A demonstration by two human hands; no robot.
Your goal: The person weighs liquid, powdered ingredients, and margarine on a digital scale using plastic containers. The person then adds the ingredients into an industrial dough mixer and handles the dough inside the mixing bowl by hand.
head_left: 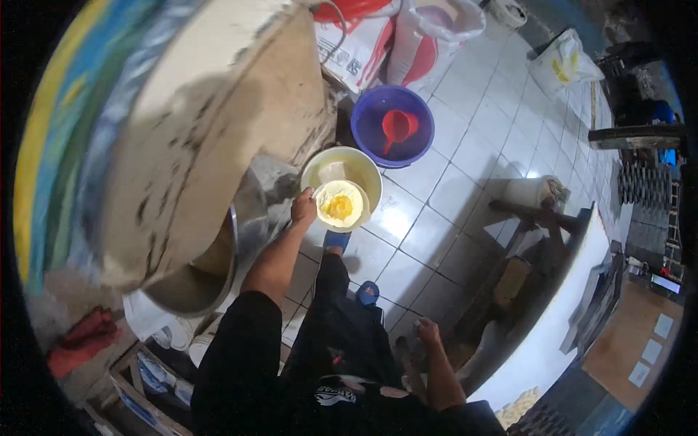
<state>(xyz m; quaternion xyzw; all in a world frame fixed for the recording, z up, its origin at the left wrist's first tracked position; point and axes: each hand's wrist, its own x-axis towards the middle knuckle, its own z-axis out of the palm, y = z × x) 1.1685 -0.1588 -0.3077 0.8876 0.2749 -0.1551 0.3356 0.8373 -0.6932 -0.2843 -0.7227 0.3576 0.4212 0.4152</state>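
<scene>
My left hand (pixel 304 206) grips a pale bowl (pixel 365 212) by its left side. In it lies cream-coloured powder with a yellow, egg-like mass (pixel 337 206) in the middle. The bowl is held over a pale yellow bucket (pixel 326 160), whose bottom is partly hidden. Just behind that stands a purple-blue bucket (pixel 367 145) with a red jug-like scoop (pixel 400 126) inside. My right hand (pixel 429 330) is low beside my body, fingers curled around something small and pale that I cannot make out.
A large metal vessel (pixel 174 294) and a worn pale board (pixel 182 160) stand at my left. Sacks (pixel 418 51) lie beyond the buckets. A white-edged counter (pixel 560 298) runs along my right, with a pale container (pixel 527 190) on the tiled floor (pixel 443 203).
</scene>
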